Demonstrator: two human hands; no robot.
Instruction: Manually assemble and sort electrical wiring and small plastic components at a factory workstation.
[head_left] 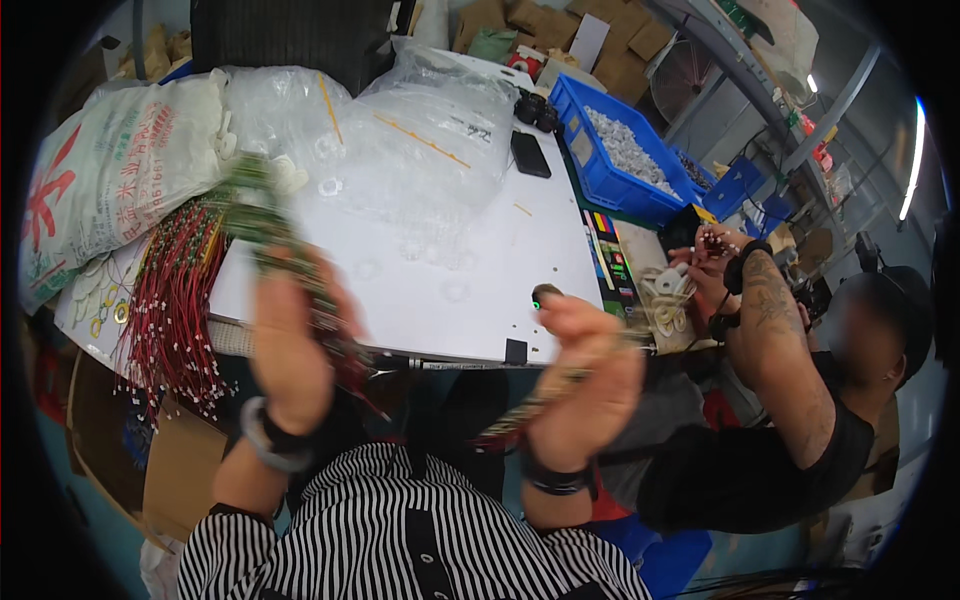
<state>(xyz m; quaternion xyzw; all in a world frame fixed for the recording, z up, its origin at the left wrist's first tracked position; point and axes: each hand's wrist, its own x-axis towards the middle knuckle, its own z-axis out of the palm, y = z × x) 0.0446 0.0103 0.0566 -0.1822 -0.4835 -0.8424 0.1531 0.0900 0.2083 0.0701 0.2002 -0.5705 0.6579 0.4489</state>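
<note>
My left hand, smeared by motion, is closed round a bundle of wires with green and dark red strands. Their red ends hang below the hand at the table's front edge. Farther right, my right hand grips a thinner bunch of wires that slants down to the left. By its fingertips is a small dark round piece with a green glow; whether the fingers pinch it I cannot tell. Left of my left hand, many red wires with white tips drape over the table edge, beside blurred green strips.
The white table bears clear plastic bags, a printed white sack and a black phone. A blue crate of small whitish parts stands at the back right. To the right sits a co-worker, handling small parts.
</note>
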